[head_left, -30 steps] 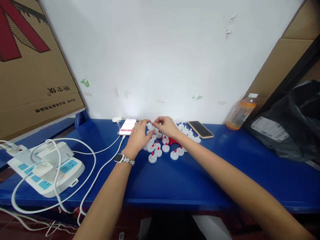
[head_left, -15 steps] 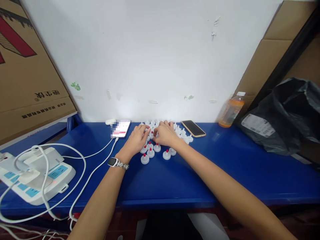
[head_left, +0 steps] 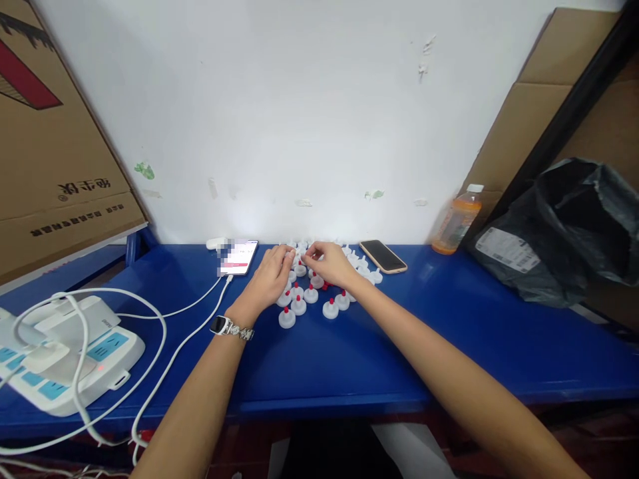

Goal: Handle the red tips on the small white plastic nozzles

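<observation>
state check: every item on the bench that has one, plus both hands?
left hand: fingers curled on the white caps, grip unclear
right hand: fingertips pinched together over the caps
white caps: upright, red tips fitted
white phone: screen lit, cable plugged in
dark phone: screen dark, flat
orange bottle: upright, capped
power strip: plugs inserted, indicator lit
black bag: open

since half a second ago our right hand (head_left: pixel 330 264) has lifted off the white caps (head_left: pixel 309 290) near the table's back edge, uncovering the red pieces (head_left: pixel 325 285) beneath, its fingertips now pinched together beside our left hand (head_left: pixel 269 280), which has barely shifted.
</observation>
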Tool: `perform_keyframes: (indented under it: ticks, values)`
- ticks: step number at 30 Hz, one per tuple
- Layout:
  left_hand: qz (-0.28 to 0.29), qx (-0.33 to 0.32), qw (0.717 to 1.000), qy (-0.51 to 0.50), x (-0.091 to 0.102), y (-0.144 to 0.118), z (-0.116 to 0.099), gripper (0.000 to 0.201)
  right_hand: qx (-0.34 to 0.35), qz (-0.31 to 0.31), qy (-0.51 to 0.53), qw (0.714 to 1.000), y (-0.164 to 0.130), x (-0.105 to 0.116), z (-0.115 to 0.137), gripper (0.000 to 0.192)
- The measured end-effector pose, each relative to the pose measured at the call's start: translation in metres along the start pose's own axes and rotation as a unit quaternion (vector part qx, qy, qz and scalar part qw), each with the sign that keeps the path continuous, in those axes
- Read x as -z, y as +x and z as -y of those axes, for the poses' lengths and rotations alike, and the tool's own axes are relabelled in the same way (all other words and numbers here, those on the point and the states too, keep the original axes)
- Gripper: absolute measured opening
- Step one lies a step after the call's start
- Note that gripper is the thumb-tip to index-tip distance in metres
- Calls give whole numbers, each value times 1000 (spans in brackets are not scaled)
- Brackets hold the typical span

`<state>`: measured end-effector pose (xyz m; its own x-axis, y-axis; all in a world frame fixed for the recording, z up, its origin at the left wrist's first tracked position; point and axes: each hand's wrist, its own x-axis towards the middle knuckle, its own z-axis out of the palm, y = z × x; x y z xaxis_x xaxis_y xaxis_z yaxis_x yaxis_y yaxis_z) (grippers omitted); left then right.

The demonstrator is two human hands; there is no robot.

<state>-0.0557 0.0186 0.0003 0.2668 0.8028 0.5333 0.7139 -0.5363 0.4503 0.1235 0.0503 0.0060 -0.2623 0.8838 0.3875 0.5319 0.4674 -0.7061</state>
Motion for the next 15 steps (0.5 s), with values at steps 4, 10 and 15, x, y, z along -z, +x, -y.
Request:
perform_keyframes:
  ticks: [4,10,15]
  values:
    - [2,22,999,-49,1,-3,-15,40,-38,10,305,952,-11,8,1,29]
    - [1,50,988,-149,0,-5,-28,46,-70,-9,448,891,-22,8,6,38]
    - [-4,64,980,-191,-3,-5,-28,46,-66,-7,464,883,-26,4,12,39]
